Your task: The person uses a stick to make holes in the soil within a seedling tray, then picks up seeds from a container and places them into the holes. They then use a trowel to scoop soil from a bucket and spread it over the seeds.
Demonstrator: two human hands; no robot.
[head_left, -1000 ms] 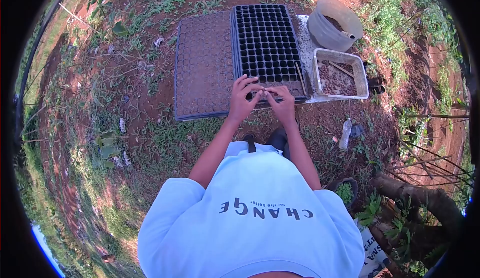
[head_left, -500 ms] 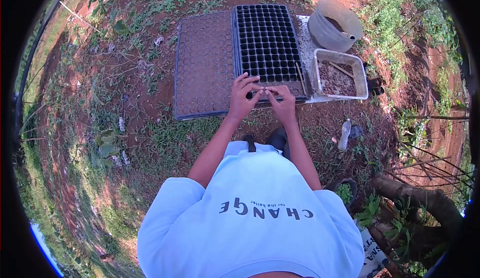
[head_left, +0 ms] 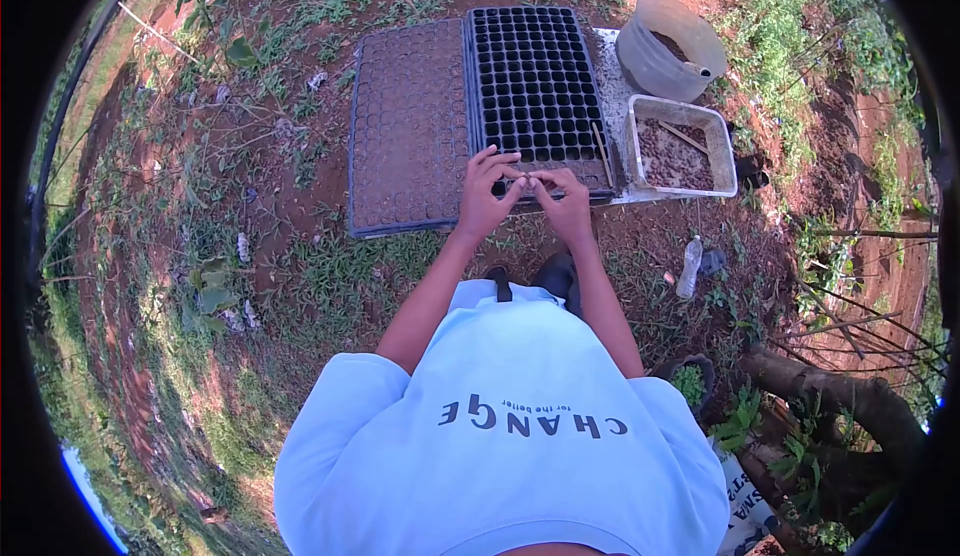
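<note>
My left hand (head_left: 488, 194) and my right hand (head_left: 564, 200) meet over the near end of a black cell tray (head_left: 535, 76). Thumb and forefinger of each are pinched together, and the fingertips almost touch. Whatever lies between them is too small to make out. Most cells of this tray are hollow; its nearest rows, partly hidden by my hands, look filled with soil. On its left lies a second tray (head_left: 408, 126), filled with brown soil. A thin stick (head_left: 602, 156) rests along the black tray's right edge.
Right of the trays, a white tub (head_left: 732, 171) holds brown grains and a stick. Behind it stands a translucent bucket (head_left: 640, 51). A plastic bottle (head_left: 689, 268) lies on the ground nearer me. A potted plant (head_left: 689, 384) and thick branch (head_left: 830, 386) are at lower right.
My fingertips have shifted very slightly against each other. Both hands stay in the same place over the tray.
</note>
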